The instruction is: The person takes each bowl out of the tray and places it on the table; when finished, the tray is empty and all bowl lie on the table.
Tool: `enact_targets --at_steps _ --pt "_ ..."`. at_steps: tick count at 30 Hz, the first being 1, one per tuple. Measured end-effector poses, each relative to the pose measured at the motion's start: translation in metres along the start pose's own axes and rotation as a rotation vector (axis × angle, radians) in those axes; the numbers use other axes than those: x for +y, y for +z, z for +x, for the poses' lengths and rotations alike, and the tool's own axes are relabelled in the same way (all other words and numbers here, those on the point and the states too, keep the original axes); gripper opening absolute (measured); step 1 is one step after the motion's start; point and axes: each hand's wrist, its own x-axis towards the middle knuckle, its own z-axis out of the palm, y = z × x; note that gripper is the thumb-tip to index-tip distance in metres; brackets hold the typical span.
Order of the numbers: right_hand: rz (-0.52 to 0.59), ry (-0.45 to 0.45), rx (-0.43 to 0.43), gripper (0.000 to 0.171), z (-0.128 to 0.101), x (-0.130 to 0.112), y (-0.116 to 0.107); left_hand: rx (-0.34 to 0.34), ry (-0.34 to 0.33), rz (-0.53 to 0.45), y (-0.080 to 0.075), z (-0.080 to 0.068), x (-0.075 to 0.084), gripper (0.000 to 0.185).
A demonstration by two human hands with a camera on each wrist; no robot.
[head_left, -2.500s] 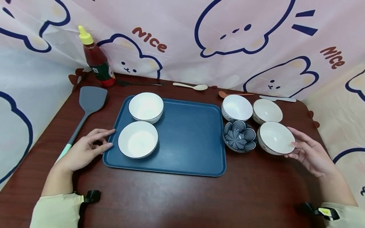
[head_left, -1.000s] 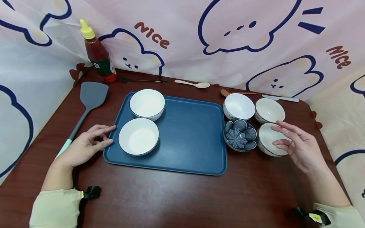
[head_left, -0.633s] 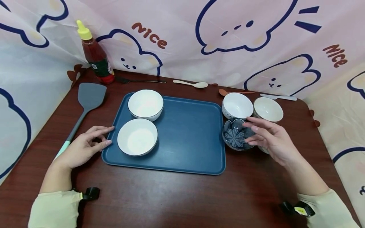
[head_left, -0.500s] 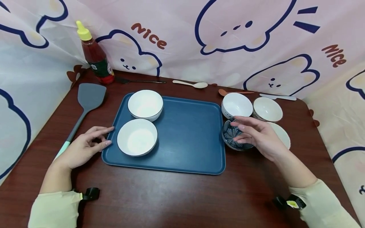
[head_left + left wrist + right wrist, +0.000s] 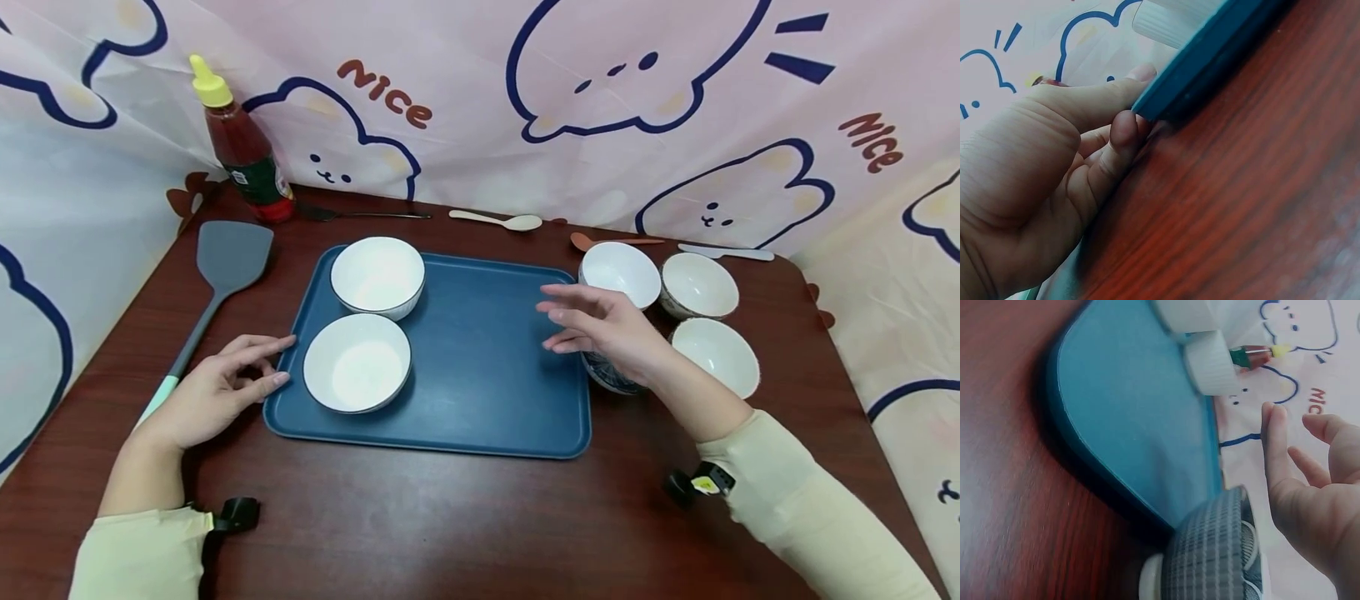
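The person's left hand rests at the left edge of the blue tray, its fingers loosely bent and touching the rim, likely to keep the tray from sliding. The right hand floats above the tray's right edge, fingers spread and holding nothing. Just under it, on the table beside the tray, sits the dark patterned bowl. Two white bowls fill the tray's left side, so its right half has open room.

"Nice" printed on backdrop cloth; bottle label apparently unreadable.
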Motion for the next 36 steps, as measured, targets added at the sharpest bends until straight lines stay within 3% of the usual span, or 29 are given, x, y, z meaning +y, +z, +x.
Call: enact_targets --at_steps 14,23,36 --pt "0.130 0.102 -0.095 0.053 0.053 -0.008 0.048 -0.001 0.001 -0.014 0.000 -0.002 0.003 0.047" --pt "0.126 0.093 -0.161 0.059 0.089 -0.011 0.075 0.006 0.010 -0.008 -0.003 -0.002 0.004 0.047" --pt "0.241 0.085 -0.148 0.079 0.121 -0.008 0.111 -0.014 -0.011 -0.012 -0.003 -0.001 0.006 0.046"
